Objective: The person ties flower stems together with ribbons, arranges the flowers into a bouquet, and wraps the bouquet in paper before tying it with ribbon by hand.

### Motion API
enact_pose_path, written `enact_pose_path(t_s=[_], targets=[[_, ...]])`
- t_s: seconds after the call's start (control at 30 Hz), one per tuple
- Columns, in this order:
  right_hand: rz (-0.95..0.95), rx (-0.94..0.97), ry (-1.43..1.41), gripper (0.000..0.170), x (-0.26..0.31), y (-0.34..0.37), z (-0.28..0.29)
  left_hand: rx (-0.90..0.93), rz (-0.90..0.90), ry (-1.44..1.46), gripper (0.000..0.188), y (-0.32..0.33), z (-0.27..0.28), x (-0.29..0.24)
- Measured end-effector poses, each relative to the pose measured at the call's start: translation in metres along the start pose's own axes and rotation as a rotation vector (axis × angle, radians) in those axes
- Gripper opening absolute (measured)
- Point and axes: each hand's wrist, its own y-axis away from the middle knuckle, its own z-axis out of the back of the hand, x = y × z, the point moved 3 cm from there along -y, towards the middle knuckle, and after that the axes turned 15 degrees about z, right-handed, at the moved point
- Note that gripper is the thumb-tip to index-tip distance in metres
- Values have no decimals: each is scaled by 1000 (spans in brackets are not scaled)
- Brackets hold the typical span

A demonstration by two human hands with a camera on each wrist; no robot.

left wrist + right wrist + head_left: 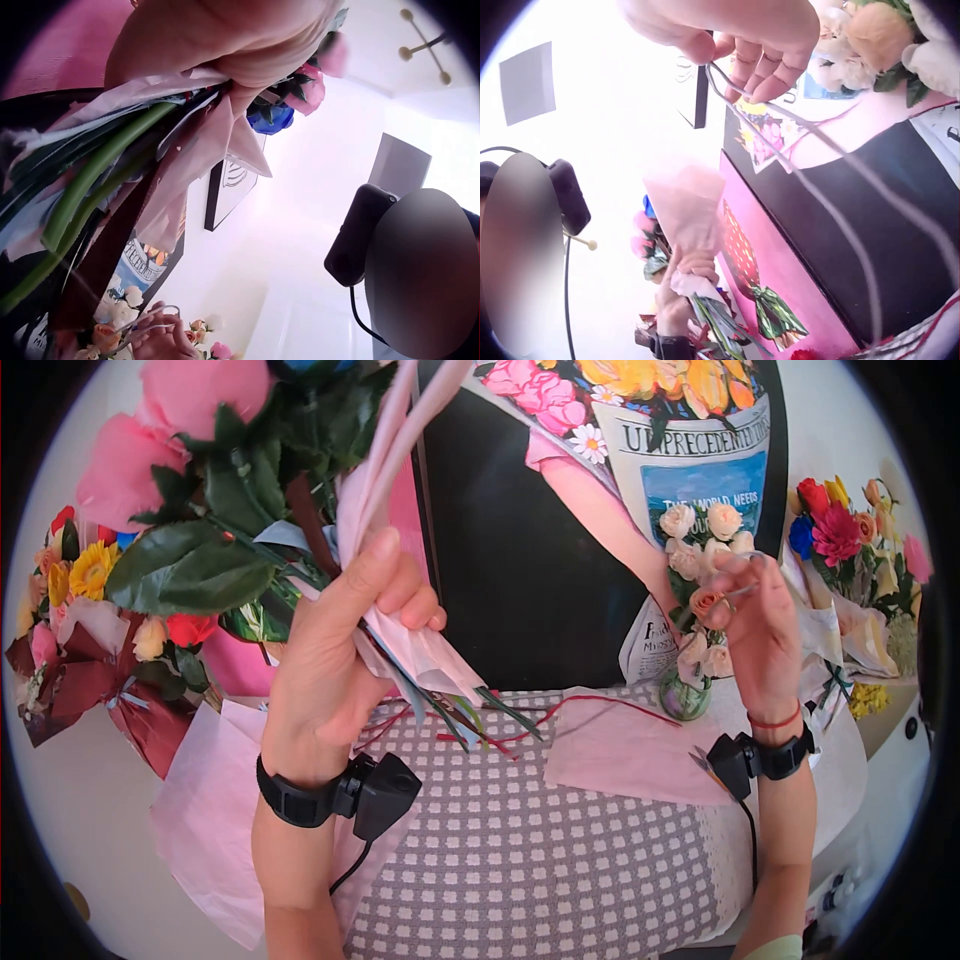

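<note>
My left hand [340, 630] grips a bouquet wrapped in pale pink paper [372, 470], fingers and thumb curled round its neck. Pink roses [205, 405] and dark green leaves [195, 568] fan out above the hand. Below it, cut green stems [510, 712] stick out, seen close up in the left wrist view as thick green stems [105, 172]. My right hand [768, 635], raised apart on the right, pinches a thin grey cord [817, 191] between thumb and fingertips. The cord hangs away in two long strands in the right wrist view.
A small glass vase [686, 695] of pale roses stands behind my right hand. Pink paper [640, 750], a dark red ribbon [600, 698] and scissors [705, 762] lie on the checked cloth [540, 840]. More bouquets stand left [130, 690] and right [850, 550]. Behind is a black board [530, 560].
</note>
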Motion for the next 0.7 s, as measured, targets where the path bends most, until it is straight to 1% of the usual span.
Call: enact_pose_path(t_s=[0.07, 0.13, 0.17, 0.23, 0.27, 0.3, 0.37, 0.43, 0.47, 0.5, 0.57, 0.6, 0.67, 0.7], targets=[[24, -21, -28, 21, 2, -1, 1, -28, 60, -15, 14, -1, 3, 4], [-135, 307, -235, 19, 1, 2, -5, -26, 51, -16, 14, -3, 4, 7], [-143, 307, -221, 19, 5, 5, -6, -22, 40, -25, 14, -4, 3, 8], [-412, 461, -203, 14, 7, 18, -17, -10, 44, 4, 14, -4, 4, 9], [-472, 556, -161, 12, 3, 22, -19, -1, 27, 6, 14, -4, 4, 9], [-547, 655, -36, 17, 3, 23, -29, 8, 11, 7, 13, -4, 4, 9], [-524, 808, 238, 16, -15, 29, -38, 9, 12, 4, 14, -5, 4, 10], [-205, 1058, 721, 14, -43, 35, -38, -26, 14, -26, 22, -6, 4, 11], [-175, 1069, 813, 14, -60, 42, -38, -57, 27, -35, 27, -6, 4, 13], [-136, 1079, 905, 14, -74, 52, -36, -49, 10, -44, 27, -7, 3, 15], [35, 1059, 1070, 10, -101, 70, -33, -56, 91, -20, 28, -8, 4, 19], [72, 1058, 1070, 10, -109, 76, -33, -38, 126, -24, 30, -8, 5, 21], [-57, 1111, 1144, 7, -125, 81, -29, -83, 159, -23, 28, -7, 4, 25], [-25, 1116, 1141, 7, -124, 76, -32, -100, 163, -25, 27, -9, 5, 28]])
